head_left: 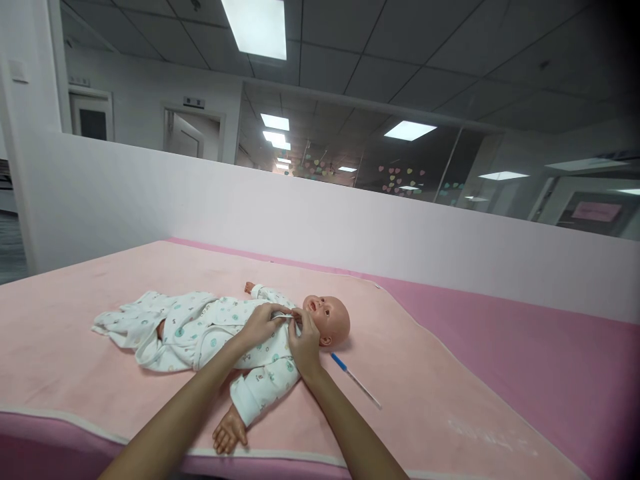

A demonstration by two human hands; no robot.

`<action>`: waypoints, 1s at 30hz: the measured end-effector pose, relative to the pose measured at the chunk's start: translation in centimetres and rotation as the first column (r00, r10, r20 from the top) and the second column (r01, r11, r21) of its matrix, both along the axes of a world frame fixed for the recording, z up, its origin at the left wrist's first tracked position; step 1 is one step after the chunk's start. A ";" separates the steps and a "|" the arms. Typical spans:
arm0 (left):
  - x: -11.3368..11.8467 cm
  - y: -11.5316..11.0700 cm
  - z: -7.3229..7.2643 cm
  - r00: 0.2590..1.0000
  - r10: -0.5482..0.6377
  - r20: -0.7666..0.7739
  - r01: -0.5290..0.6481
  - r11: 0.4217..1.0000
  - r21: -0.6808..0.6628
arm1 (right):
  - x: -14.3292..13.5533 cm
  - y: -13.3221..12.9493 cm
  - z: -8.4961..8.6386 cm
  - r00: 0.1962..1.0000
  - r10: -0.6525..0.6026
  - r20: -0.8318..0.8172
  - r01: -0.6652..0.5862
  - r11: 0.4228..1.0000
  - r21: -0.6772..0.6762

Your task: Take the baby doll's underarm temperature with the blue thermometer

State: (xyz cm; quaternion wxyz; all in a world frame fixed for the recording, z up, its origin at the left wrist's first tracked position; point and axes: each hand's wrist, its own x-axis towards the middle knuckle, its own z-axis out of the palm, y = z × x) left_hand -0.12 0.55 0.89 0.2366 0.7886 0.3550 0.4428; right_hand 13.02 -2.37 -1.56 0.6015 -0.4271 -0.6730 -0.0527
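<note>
A baby doll (333,320) lies on its back on a pink mat, its head to the right and its legs to the left. It wears a white printed garment (220,333). Near the doll's neck, my left hand (264,325) pinches the garment's edge at the upper chest. Close beside it, my right hand (304,341) has its fingers pressed together on the collar by the doll's chin. The two hands' fingertips almost meet. One doll hand (230,430) sticks out of a sleeve near the mat's front edge.
Right of the doll's head lies a thin stick with a blue end (339,362). The peach mat (425,400) covers a pink padded surface (500,327). Behind it stands a low white wall (300,213) with glass above.
</note>
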 end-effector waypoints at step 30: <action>0.2 -0.6 0.2 0.986 0.129 -0.106 -0.116 0.986 0.121 | -0.1 -0.1 0.3 0.999 0.025 0.023 -0.025 1.000 0.001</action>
